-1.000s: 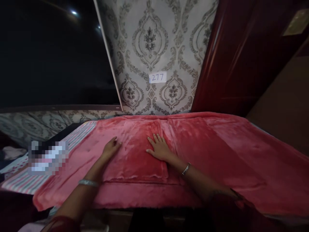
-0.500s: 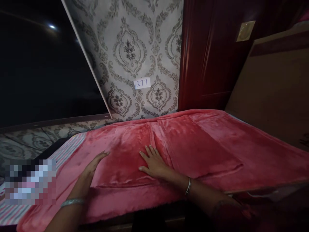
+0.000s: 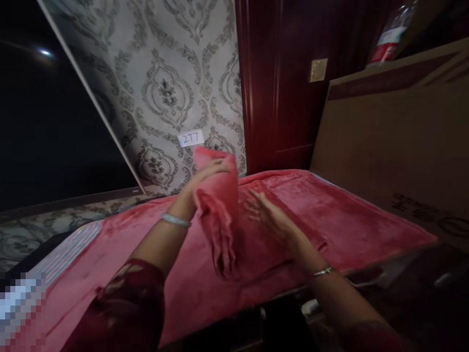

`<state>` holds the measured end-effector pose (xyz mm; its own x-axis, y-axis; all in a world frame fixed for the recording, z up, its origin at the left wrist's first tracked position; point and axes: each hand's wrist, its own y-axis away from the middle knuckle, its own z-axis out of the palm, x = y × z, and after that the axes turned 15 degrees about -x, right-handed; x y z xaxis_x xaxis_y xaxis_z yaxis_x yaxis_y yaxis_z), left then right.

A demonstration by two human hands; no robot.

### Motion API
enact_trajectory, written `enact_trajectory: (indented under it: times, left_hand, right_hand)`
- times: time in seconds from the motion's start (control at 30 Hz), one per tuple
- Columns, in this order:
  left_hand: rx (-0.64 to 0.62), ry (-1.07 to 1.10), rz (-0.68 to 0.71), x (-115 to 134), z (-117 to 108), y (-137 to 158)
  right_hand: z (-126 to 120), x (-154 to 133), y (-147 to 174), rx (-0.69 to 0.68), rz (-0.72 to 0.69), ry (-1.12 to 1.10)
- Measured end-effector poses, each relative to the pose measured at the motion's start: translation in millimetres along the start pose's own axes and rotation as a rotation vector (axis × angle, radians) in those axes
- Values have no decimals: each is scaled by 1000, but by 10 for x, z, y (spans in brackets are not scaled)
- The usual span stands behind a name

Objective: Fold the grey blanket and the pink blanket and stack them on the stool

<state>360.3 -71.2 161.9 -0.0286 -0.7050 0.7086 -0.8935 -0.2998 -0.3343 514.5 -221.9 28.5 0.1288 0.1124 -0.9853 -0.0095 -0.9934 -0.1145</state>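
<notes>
A folded red plush cloth (image 3: pixel 216 215) is lifted at its left half, and its layered edge faces me. My left hand (image 3: pixel 212 171) lies over the top of this raised fold with the fingers bent across it; part of the palm is hidden by the cloth. Just right of the fold, my right hand (image 3: pixel 266 210) has its fingers apart, slightly blurred, close over the cloth's flat half. I cannot tell whether it touches. Underneath spreads a larger pink plush blanket (image 3: pixel 359 220).
A large dark screen (image 3: pixel 54 112) stands at the left against patterned wallpaper (image 3: pixel 164 93). A cardboard box (image 3: pixel 395 142) is at the right, with a bottle (image 3: pixel 390 39) behind its top edge. Striped fabric (image 3: pixel 69 249) shows beside the blanket at left.
The cloth's left half was lying flat and is now raised and folded toward the right. My left hand has moved up and right onto it. My right hand has shifted right.
</notes>
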Motion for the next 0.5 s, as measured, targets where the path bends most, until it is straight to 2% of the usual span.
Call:
enact_trajectory:
  times: [0.03,0.13,0.2,0.23,0.27,0.37,0.4,0.47,0.5]
  left_hand:
    - [-65,76,-23,28,288,-222]
    - [-425,363,-325,-42,1107,-664]
    - [-479,367,-352,-222,1432,-735]
    - [-466,346,-344,-343,1499,-711]
    - [-405,305,-330,-477,1507,-658]
    - [15,121,-311,-901,1282,-389]
    - [109,96,-330,-1036,1174,-279]
    - [209,83,-388,-1288,987,-50]
    - [220,104,-413,-1400,923,60]
  right_hand:
    - [-190,27,160,43,6,-37]
    - [-614,250,600,125,29,-169]
    - [-776,467,795,143,79,-273]
    - [-831,572,853,150,106,-310]
    - [-874,665,885,166,125,-327]
    - [-974,818,842,262,134,-228]
    - [-1005,820,791,285,131,-181]
    - [-1067,760,658,281,148,-123]
    - [-1098,705,585,269,171,-100]
